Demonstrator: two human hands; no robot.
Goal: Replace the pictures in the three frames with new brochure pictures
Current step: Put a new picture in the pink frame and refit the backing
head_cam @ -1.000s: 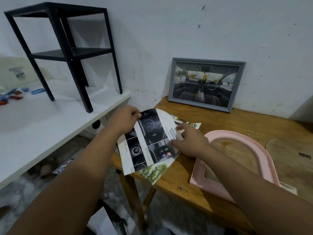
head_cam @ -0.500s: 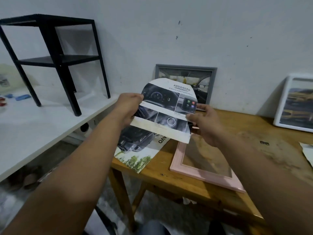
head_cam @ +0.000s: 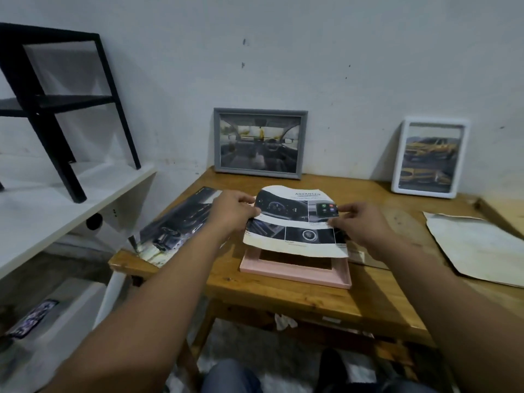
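Brochure picture (head_cam: 295, 222) held over pink frame (head_cam: 295, 269), arched top toward wall.

Glossy paper brochure cutout (head_cam: 295, 222), matt pink frame (head_cam: 295, 272), worn varnished wooden table (head_cam: 283, 296), rough painted wall (head_cam: 312, 52).
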